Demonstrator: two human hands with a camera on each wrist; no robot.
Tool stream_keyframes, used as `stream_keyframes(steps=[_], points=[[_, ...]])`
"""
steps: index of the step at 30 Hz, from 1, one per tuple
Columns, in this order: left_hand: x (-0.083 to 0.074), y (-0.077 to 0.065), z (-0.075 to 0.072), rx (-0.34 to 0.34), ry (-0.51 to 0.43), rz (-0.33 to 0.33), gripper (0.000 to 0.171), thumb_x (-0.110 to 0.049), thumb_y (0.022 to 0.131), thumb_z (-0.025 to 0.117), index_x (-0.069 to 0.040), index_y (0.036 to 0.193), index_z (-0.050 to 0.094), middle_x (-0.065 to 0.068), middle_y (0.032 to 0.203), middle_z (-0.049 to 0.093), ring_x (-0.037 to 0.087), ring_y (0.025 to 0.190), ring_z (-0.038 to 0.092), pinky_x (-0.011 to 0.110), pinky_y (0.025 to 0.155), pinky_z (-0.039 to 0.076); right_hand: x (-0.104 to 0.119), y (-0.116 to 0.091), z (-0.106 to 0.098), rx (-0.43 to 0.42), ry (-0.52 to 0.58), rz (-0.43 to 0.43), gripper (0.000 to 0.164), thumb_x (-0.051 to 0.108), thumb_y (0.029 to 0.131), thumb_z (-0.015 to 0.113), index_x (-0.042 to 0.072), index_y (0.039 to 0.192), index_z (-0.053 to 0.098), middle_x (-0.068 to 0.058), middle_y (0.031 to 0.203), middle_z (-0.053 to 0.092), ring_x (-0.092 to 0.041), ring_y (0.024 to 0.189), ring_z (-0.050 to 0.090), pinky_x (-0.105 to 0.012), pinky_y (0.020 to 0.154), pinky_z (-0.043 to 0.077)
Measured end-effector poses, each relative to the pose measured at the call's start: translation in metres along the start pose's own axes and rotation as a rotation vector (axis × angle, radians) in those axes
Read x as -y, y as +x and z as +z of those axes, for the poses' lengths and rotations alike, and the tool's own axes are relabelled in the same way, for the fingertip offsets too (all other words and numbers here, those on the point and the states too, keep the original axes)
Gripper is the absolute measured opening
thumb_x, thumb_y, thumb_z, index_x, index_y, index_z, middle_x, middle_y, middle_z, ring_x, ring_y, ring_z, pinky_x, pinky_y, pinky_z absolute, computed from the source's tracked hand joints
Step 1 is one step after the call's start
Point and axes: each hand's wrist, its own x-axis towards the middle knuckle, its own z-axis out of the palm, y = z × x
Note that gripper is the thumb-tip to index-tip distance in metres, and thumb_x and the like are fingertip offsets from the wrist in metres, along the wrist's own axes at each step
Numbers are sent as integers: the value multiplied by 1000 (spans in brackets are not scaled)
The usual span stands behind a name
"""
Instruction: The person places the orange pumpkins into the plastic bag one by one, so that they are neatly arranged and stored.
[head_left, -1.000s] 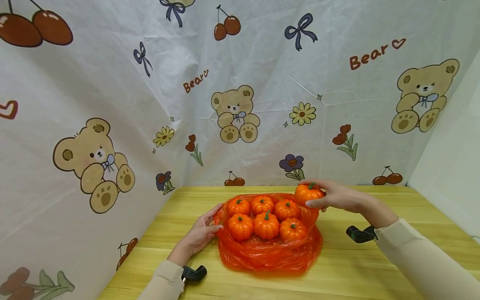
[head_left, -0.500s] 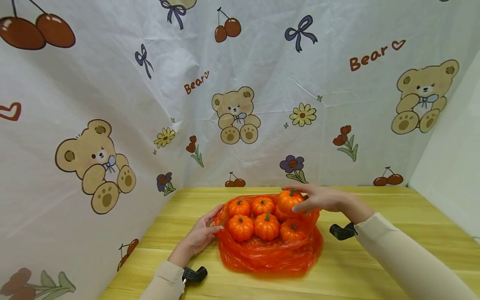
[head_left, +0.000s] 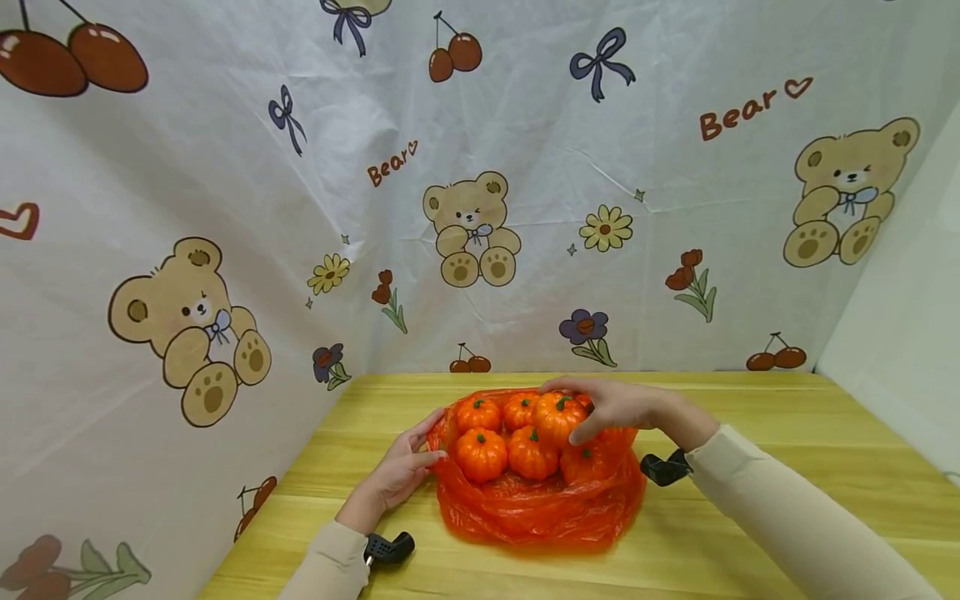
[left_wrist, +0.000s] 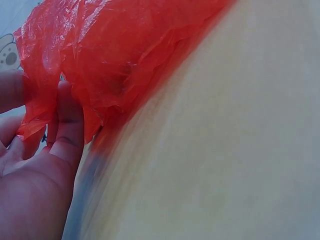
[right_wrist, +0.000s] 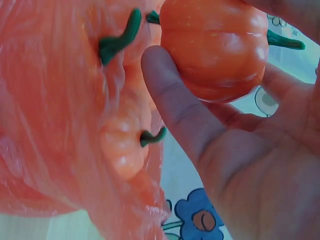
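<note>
A thin red plastic bag [head_left: 525,521] sits with its mouth spread, and several small orange pumpkins [head_left: 481,456] with green stems are inside. My left hand [head_left: 397,468] pinches the bag's left rim; in the left wrist view the film [left_wrist: 115,55] runs between thumb and fingers. Over the bag's right part, my right hand [head_left: 618,406] grips another small pumpkin [head_left: 557,419] between thumb and fingers. It partly covers the pumpkins behind it. In the right wrist view the held pumpkin [right_wrist: 215,50] is raised beside a bagged pumpkin [right_wrist: 125,150].
The bag rests on a light wooden table [head_left: 720,533]. Behind and to the left hangs a white cloth [head_left: 510,133] printed with bears, bows and flowers. A white wall [head_left: 907,333] stands at the right. Each wrist wears a black camera mount [head_left: 390,547].
My right hand has carried the pumpkin leftward from the bag's right rim and lowered it over the pumpkins inside. The left hand keeps its hold on the bag's rim.
</note>
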Motion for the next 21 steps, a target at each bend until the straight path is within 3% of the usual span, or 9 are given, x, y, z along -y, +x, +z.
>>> stream_keyframes(steps=[6,13,21], points=[[-1,-1,0,2,1,1,85,6,96,60,-17,167,19,12,174,6,41,158,16,31,108,52,6,5,9,3,-75,-12,81,14,81,83,21,153,46,-11,141,53,-27,121,57,-44,102,54],[0,0,1,-22,-22,-4,84,6,97,59,-17,167,18,10,175,5,40,158,16,28,106,53,9,10,21,-9,-113,34,73,12,76,87,26,139,54,-6,138,53,-26,117,57,-41,99,55],[0,3,0,-24,-29,-5,85,6,96,60,-17,167,19,8,175,5,39,158,15,29,107,52,13,8,36,10,-206,15,72,7,71,89,27,133,57,-4,139,53,-26,120,51,-41,96,53]])
